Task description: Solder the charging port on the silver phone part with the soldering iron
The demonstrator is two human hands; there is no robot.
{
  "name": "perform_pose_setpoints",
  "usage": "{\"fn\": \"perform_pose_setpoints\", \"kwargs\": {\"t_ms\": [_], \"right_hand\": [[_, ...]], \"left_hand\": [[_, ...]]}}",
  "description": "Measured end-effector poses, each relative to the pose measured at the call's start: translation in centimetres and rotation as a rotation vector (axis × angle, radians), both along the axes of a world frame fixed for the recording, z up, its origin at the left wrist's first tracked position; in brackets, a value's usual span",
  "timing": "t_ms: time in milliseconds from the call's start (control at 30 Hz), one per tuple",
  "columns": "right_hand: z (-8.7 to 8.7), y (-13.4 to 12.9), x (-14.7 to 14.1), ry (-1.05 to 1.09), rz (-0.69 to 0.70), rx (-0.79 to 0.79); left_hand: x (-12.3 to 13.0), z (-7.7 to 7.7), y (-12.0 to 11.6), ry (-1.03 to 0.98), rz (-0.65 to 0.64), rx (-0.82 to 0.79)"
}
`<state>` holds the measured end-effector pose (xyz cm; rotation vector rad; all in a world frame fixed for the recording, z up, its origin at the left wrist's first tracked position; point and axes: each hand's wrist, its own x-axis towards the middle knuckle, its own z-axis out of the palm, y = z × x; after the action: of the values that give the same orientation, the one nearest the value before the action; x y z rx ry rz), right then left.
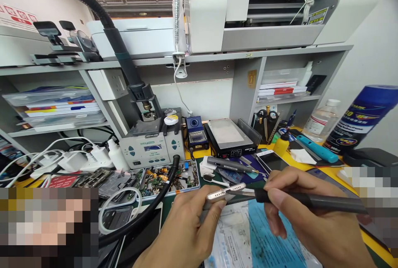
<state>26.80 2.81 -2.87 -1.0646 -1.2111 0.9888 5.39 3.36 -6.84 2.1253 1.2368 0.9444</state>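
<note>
My left hand (189, 226) grips a phone (225, 192) between thumb and fingers, its silver bottom edge with small holes turned up toward the camera. Wrapped round the dark handle of a slim metal-tipped tool (314, 201), my right hand (298, 206) is closed at the right of the phone. The tool's tip points left and meets the phone's edge near its middle; whether it goes into an opening is too small to tell. Beneath both hands lies a blue and white printed sheet (267, 235).
Behind the hands are a parts tray (186, 175), a grey rework station (152, 150), a hot plate (230, 135) and a grey pen-like tool (230, 163). A black hose (155, 204) crosses at left. A yellow bottle (282, 143) and a spray can (360, 119) stand right.
</note>
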Motion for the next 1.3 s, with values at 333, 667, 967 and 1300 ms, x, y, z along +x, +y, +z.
{"fn": "perform_pose_setpoints", "kwargs": {"t_ms": [333,667,967,1300], "right_hand": [[-0.5,0.2,0.3,0.07,0.047,-0.012],[0.1,-0.2,0.0,-0.018,0.008,-0.019],[0.2,-0.5,-0.7,-0.028,-0.056,-0.03],[0.3,-0.9,-1.1,-0.015,-0.063,-0.071]], "left_hand": [[0.1,-0.5,0.0,0.017,-0.001,0.013],[-0.1,-0.6,0.0,0.039,0.003,0.027],[-0.1,-0.4,0.0,0.02,-0.001,0.007],[0.1,-0.5,0.0,0.002,0.027,0.068]]}}
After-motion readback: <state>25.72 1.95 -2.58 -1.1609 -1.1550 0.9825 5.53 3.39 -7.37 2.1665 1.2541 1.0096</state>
